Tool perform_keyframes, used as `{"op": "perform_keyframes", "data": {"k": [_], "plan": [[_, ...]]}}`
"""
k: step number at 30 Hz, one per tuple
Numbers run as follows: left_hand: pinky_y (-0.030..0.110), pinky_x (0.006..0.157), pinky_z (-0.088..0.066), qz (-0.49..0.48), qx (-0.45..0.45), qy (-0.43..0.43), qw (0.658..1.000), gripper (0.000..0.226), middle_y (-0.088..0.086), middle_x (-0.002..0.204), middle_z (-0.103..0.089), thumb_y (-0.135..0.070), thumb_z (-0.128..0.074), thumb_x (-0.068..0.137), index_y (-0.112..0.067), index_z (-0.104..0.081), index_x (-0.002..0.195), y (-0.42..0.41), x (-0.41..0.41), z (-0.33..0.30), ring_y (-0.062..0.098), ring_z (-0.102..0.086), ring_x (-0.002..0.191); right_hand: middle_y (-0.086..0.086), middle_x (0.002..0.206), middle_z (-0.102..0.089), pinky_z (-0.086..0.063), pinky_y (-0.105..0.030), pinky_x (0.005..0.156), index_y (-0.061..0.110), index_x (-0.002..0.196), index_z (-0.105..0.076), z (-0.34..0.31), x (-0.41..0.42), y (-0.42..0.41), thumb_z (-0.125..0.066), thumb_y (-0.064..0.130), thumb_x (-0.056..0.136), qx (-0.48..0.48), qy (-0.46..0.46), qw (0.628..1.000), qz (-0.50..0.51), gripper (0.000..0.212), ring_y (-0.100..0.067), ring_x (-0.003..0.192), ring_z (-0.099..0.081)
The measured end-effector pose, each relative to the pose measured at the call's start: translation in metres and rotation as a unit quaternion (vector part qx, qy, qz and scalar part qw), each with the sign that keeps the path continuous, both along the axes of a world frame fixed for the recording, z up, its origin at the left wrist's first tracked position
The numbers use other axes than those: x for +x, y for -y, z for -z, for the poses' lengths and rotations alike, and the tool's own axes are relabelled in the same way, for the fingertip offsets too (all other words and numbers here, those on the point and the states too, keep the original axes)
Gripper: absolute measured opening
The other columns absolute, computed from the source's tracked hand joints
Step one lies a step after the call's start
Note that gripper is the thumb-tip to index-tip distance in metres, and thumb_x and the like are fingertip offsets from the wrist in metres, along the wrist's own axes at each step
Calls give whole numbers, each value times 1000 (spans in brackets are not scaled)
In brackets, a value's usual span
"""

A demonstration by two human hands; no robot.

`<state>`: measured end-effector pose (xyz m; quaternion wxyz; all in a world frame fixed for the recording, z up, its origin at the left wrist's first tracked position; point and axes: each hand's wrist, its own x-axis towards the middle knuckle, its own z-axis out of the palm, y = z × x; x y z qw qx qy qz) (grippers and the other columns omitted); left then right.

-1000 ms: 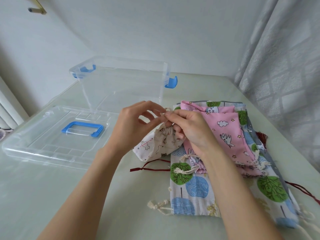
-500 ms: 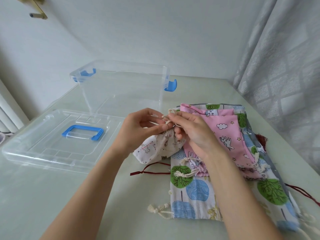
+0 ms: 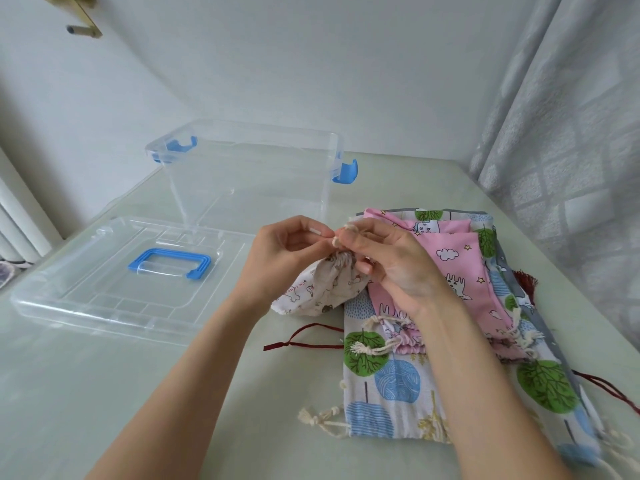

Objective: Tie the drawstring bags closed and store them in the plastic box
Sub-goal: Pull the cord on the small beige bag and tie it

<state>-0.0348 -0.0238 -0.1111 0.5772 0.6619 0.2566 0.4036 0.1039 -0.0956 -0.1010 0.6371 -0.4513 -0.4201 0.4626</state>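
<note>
While the small cream animal-print drawstring bag rests on the pale green worktop, its gathered neck is raised between both hands. The left hand and right hand each pinch its cream cord. The clear plastic box with blue latches stands open behind, well apart.

Both forearms reaching forward, bare. Left hand and right hand raised side by side, fingertips meeting, fingers curled, pinching cream drawstring between them.
</note>
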Motion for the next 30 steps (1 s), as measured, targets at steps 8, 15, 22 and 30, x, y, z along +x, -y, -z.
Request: {"op": "perform_keyframes", "data": {"k": [8,15,22,30], "plan": [[14,64,-48,-14,17,-20,1000,7,1,68,-68,0,-68,78,-6,-66,78,-2,-2,0,7,-64,64,6,70,-70,-51,-16,68,19,77,-67,2,-6,-2,-72,4,78,61,201,971,116,15,-5,71,-67],[14,64,-49,-17,24,-31,999,6,-1,64,-67,-1,-70,77,-5,-66,76,-4,-4,-1,6,-63,62,6,76,-69,-56,-25,65,25,76,-65,4,-3,-1,-74,7,77,94,368,907,180,21,-7,69,-67],[16,65,-52,-70,109,-66,989,16,-2,67,-69,1,-69,77,-14,-67,73,-1,1,5,7,-65,64,4,72,-63,-48,-27,63,12,82,-69,11,-6,-7,-69,9,78,116,573,775,242,4,-10,63,-52],[16,65,-50,19,0,-34,999,11,1,86,-68,-15,-56,91,-9,-66,92,-6,-3,2,11,-66,76,5,76,-63,-45,-25,67,10,83,-67,15,0,-9,-70,1,74,213,542,780,228,13,-12,72,-55]]}}
